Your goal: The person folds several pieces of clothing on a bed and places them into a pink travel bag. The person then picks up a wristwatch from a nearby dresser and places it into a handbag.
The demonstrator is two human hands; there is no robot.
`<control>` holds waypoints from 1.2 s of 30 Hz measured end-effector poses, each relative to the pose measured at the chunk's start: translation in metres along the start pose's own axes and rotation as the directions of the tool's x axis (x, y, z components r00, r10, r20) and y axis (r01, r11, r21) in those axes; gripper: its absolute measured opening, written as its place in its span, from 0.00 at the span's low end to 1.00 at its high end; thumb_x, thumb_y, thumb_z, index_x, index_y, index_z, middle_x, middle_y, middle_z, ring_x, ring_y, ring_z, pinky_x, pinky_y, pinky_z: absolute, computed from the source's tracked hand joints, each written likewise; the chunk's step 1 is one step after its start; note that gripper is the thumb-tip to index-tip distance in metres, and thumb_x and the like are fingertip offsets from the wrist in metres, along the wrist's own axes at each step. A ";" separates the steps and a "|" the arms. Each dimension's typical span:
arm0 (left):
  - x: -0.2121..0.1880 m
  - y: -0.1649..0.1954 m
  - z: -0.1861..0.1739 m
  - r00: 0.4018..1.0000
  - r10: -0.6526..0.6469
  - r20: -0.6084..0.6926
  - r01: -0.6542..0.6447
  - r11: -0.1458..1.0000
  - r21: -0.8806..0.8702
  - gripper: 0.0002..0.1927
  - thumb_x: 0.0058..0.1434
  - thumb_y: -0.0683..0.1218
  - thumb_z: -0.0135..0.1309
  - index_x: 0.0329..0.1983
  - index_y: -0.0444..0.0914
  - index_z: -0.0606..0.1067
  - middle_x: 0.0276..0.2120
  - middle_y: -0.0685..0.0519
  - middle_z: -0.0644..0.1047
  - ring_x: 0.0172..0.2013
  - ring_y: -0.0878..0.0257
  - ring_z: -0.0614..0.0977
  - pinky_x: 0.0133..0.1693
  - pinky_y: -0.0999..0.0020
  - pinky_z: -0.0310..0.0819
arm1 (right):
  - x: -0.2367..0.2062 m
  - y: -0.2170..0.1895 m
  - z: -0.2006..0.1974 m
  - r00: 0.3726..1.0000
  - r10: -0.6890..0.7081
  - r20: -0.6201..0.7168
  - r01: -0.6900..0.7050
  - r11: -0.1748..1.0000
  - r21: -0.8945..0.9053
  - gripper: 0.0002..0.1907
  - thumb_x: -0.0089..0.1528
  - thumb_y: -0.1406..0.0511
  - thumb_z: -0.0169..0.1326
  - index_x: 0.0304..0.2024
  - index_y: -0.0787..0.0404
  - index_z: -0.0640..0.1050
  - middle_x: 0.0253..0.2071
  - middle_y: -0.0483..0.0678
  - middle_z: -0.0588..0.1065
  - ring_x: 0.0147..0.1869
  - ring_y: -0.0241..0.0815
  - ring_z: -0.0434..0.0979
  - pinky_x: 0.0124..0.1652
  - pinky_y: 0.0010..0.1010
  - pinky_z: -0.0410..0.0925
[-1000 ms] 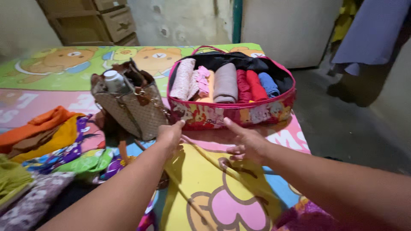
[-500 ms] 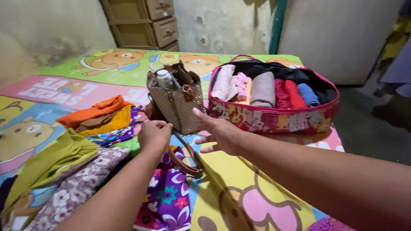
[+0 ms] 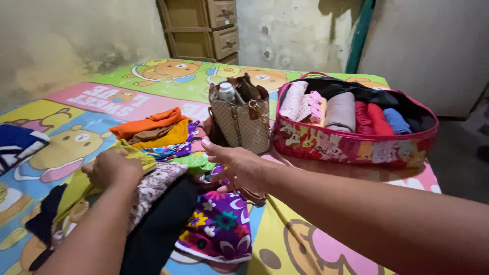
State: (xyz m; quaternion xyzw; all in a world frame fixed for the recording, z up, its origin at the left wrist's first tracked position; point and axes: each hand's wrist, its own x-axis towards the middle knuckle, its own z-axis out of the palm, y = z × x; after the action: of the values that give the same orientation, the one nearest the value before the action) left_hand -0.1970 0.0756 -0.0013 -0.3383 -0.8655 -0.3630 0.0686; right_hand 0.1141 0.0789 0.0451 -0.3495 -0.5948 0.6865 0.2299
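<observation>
My left hand (image 3: 112,168) is closed on an olive-green garment (image 3: 76,188) that lies in a row of folded clothes on the mat. Beside it are a floral grey-pink garment (image 3: 155,186) and a black one (image 3: 158,229). My right hand (image 3: 237,164) hovers open, fingers spread, above a purple flowered cloth (image 3: 219,226) and just in front of a beige patterned handbag (image 3: 244,122). A white bottle (image 3: 226,91) sticks out of the handbag. Orange and mustard folded clothes (image 3: 153,130) lie to the left of the handbag.
A pink-rimmed soft case (image 3: 351,145) with several rolled garments stands open at the right of the cartoon-print mat (image 3: 76,109). Wooden drawers (image 3: 204,28) stand against the back wall. A dark blue striped cloth (image 3: 18,145) lies at the far left.
The view has swung left and closer. My left hand moved left from the handbag's strap onto the olive-green garment. My right hand stays open near the handbag.
</observation>
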 end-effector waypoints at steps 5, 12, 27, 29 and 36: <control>0.009 -0.032 -0.002 0.987 -0.108 0.121 0.101 0.993 0.057 0.24 0.51 0.49 0.66 0.53 0.43 0.82 0.55 0.41 0.78 0.60 0.43 0.72 0.64 0.54 0.57 | 0.004 0.001 0.020 0.999 0.038 0.025 -0.039 0.999 0.026 0.53 0.55 0.37 0.52 0.72 0.61 0.59 0.75 0.52 0.57 0.70 0.64 0.66 0.51 0.52 0.72; 0.030 -0.043 0.003 0.973 -0.142 0.182 0.120 0.984 0.128 0.24 0.55 0.47 0.63 0.57 0.45 0.80 0.56 0.45 0.78 0.60 0.48 0.76 0.64 0.49 0.59 | -0.004 0.000 0.032 0.999 0.035 0.022 -0.035 0.999 -0.015 0.54 0.55 0.37 0.51 0.74 0.57 0.54 0.75 0.52 0.58 0.67 0.63 0.70 0.50 0.51 0.72; 0.037 -0.025 -0.004 0.976 -0.187 0.110 0.173 0.977 0.128 0.16 0.64 0.47 0.56 0.50 0.34 0.82 0.51 0.37 0.80 0.55 0.43 0.79 0.62 0.46 0.58 | -0.016 0.006 0.009 0.999 0.049 0.000 -0.049 0.999 0.017 0.54 0.55 0.35 0.49 0.73 0.60 0.58 0.73 0.56 0.59 0.61 0.56 0.72 0.51 0.47 0.71; 0.038 -0.011 -0.011 0.982 -0.153 0.114 0.134 0.979 0.155 0.14 0.67 0.48 0.53 0.50 0.38 0.83 0.51 0.40 0.81 0.57 0.45 0.78 0.69 0.43 0.43 | -0.017 0.007 0.007 0.998 0.054 -0.013 -0.054 0.998 0.031 0.53 0.55 0.35 0.49 0.72 0.60 0.60 0.73 0.56 0.60 0.58 0.53 0.72 0.51 0.47 0.71; 0.015 0.063 -0.024 0.991 0.132 -0.001 -0.132 0.989 0.061 0.15 0.72 0.50 0.48 0.46 0.37 0.82 0.41 0.38 0.83 0.45 0.44 0.84 0.61 0.46 0.59 | -0.018 0.010 -0.004 0.998 0.061 -0.025 -0.059 0.996 0.074 0.52 0.57 0.35 0.46 0.73 0.59 0.59 0.71 0.58 0.63 0.57 0.51 0.75 0.53 0.48 0.71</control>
State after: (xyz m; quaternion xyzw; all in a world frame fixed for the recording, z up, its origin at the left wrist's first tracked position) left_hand -0.1713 0.0994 0.0577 -0.3917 -0.8518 -0.3318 0.1048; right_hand 0.1297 0.0670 0.0391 -0.3678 -0.5555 0.7094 0.2301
